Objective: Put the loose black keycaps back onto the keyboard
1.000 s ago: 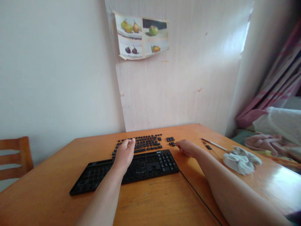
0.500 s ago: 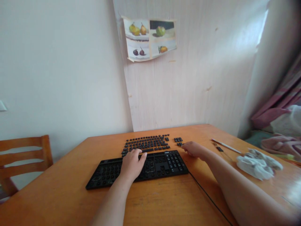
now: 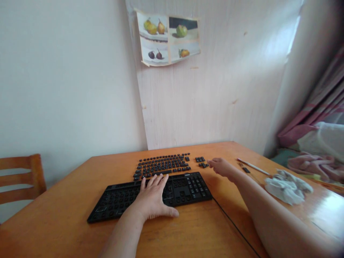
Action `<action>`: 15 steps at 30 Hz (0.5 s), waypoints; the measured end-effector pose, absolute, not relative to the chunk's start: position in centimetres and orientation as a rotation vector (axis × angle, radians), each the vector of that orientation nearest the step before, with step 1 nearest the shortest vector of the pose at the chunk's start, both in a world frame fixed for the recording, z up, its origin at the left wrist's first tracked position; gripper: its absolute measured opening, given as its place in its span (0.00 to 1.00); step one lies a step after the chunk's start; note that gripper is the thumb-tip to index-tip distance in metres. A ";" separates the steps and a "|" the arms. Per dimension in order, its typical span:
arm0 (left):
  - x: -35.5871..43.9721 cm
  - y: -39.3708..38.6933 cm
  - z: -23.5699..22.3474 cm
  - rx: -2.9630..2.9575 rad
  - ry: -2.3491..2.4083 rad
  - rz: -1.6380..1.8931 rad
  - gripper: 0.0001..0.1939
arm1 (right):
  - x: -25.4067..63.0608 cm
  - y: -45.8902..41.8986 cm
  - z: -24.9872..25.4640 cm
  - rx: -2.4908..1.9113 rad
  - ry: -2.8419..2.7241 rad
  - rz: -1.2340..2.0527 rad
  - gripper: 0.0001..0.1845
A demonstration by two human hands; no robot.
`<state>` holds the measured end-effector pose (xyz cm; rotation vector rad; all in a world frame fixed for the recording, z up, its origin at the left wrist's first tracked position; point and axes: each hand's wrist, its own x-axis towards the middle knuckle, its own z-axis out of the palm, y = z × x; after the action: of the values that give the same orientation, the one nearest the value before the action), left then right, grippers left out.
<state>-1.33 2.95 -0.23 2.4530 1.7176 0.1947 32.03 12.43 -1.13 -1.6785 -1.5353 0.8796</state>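
A black keyboard [image 3: 199, 200] lies at a slant on the wooden table, its number pad fitted with keys and its left and middle parts bare of keycaps. My left hand [image 3: 152, 197] rests across its middle, fingers spread and thumb over the near edge. Behind the keyboard, loose black keycaps [image 3: 161, 165] lie in rows like a layout. To their right are two small groups, an upper keycap cluster [image 3: 200, 159] and a lower keycap cluster [image 3: 202, 165]. Right beside the lower cluster is my right hand [image 3: 220, 167], fingers curled together; anything between the fingertips is hidden.
The keyboard's cable [image 3: 233, 224] runs to the near edge. On the right lie a thin white stick [image 3: 252, 166], a small dark object [image 3: 245, 170] and a crumpled pale cloth [image 3: 286, 188]. A wooden chair [image 3: 24, 175] stands left; fruit pictures [image 3: 168, 41] hang on the back board.
My left hand has spread its fingers and shifted toward me, its thumb now over the near edge. The keyboard's left end sits nearer. My right hand has drawn slightly away from the lower keycaps.
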 end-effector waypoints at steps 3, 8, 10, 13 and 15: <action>-1.5 3.1 -0.3 2.448 1.734 0.188 0.66 | 32.8 12.9 -1.6 -1.688 -1.479 0.848 0.18; -1.5 3.3 -0.4 2.465 1.728 0.229 0.61 | 33.0 13.0 -1.8 -1.665 -1.469 0.796 0.19; -1.4 3.3 -0.3 2.470 1.723 0.250 0.60 | 32.9 12.9 -1.8 -1.655 -1.469 0.780 0.19; -0.9 3.2 0.0 2.464 1.727 0.274 0.60 | 32.8 13.0 -2.0 -1.652 -1.465 0.797 0.19; -0.4 2.9 0.2 2.467 1.722 0.274 0.60 | 32.8 13.2 -2.2 -1.659 -1.463 0.799 0.19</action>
<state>-0.39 2.91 0.23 2.4673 1.7218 0.2738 32.84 13.19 -2.17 -1.6590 -1.4627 0.7986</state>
